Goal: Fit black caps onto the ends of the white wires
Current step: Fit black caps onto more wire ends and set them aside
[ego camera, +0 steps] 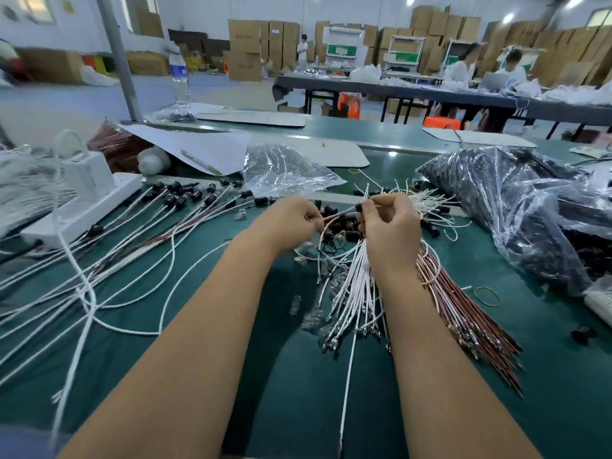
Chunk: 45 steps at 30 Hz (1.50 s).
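Worktop (198,342) green, landmark for all positions below. Both hands raised just above its centre. Left hand (288,223): grip closed, fingers curled, pinching one wire (337,216) at its lower stretch. Right hand (390,226): grip closed around a bundle of white wires (351,293), which fans down toward the worktop's near edge; fingertips also meet at a black cap (358,207) sitting on the upper end of the pinched wire. Cannot tell how far the cap is seated. Loose black caps (341,226) lie on the worktop directly below the hands. Capped wires (172,207) lie spread over the worktop's left part. Clear bag of black caps (530,207) on its right side. White power strip (82,210) at far left.
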{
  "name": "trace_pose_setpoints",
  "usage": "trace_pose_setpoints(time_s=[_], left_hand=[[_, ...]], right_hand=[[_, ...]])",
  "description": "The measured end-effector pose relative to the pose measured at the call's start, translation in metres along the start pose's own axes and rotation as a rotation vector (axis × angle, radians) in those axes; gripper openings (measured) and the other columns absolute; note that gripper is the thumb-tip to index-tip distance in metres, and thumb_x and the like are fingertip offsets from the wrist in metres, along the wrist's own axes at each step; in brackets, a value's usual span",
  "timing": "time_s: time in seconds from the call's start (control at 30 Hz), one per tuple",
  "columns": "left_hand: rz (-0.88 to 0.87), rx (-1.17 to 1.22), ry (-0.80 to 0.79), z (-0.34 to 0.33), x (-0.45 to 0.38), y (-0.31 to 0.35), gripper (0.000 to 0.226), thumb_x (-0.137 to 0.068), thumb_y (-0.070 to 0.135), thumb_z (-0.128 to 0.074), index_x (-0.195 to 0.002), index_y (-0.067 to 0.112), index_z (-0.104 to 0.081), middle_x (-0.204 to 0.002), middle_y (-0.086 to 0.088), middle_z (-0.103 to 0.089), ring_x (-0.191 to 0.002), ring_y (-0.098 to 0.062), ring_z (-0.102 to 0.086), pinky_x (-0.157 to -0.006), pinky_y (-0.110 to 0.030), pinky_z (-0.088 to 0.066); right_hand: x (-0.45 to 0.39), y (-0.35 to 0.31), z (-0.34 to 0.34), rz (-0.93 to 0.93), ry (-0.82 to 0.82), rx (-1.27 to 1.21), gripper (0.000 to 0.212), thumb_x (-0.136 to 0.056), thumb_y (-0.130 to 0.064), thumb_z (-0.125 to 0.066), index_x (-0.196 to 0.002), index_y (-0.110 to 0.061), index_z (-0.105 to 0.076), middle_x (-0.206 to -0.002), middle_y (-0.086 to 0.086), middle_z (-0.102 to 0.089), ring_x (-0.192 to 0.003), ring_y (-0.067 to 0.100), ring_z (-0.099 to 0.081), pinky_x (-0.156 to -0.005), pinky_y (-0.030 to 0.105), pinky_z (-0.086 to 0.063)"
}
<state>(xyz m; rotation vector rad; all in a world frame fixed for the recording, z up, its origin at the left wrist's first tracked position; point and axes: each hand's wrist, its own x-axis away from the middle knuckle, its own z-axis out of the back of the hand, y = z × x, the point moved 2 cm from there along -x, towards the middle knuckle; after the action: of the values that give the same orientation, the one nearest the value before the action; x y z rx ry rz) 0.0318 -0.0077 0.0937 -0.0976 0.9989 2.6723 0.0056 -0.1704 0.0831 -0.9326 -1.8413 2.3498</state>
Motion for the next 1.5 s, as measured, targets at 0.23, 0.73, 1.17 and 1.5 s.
trace_pose_setpoints(time_s=[0.23,0.73,1.17,1.5], left_hand=[[0.113,-0.485,0.437,0.097,0.006,-0.042,0.022,-0.095,0.027,-0.052,-0.108,0.019,-0.068,-0.110,-0.008,-0.066,-0.098,-0.029,-0.057,-0.082,-0.038,-0.044],[-0.037,-0.175,0.286,0.001,-0.005,0.010,0.041,-0.090,0.019,-0.053,-0.131,0.018,-0.055,-0.134,-0.007,-0.056,-0.126,-0.027,-0.045,-0.105,-0.042,-0.038],[0.135,0.129,0.240,-0.052,-0.007,0.026,0.039,-0.087,0.010,-0.050,-0.122,0.022,-0.061,-0.112,-0.007,-0.066,-0.100,-0.033,-0.061,-0.089,-0.044,-0.051],[-0.002,-0.355,0.295,-0.054,-0.001,0.031,0.033,-0.092,0.024,-0.054,-0.123,0.029,-0.063,-0.122,0.002,-0.059,-0.117,-0.025,-0.039,-0.089,-0.038,-0.028]], right_hand=[[0.003,0.000,-0.011,0.082,-0.132,0.160,0.011,-0.096,-0.012,-0.055,-0.102,-0.020,-0.057,-0.081,-0.001,-0.064,-0.062,0.013,-0.056,-0.058,0.031,-0.046],[0.002,-0.032,-0.007,0.172,-0.179,0.421,0.016,-0.095,-0.017,-0.050,-0.100,-0.015,-0.066,-0.085,-0.002,-0.064,-0.071,0.011,-0.056,-0.058,0.024,-0.039],[-0.033,0.023,0.100,-0.309,-0.283,0.939,0.020,-0.088,-0.027,-0.061,-0.088,-0.008,-0.069,-0.078,0.008,-0.065,-0.071,0.024,-0.055,-0.063,0.028,-0.040],[-0.033,0.020,0.088,-0.290,-0.241,0.935,0.015,-0.078,-0.007,-0.048,-0.065,-0.011,-0.046,-0.063,0.004,-0.044,-0.058,0.023,-0.040,-0.048,0.026,-0.026]])
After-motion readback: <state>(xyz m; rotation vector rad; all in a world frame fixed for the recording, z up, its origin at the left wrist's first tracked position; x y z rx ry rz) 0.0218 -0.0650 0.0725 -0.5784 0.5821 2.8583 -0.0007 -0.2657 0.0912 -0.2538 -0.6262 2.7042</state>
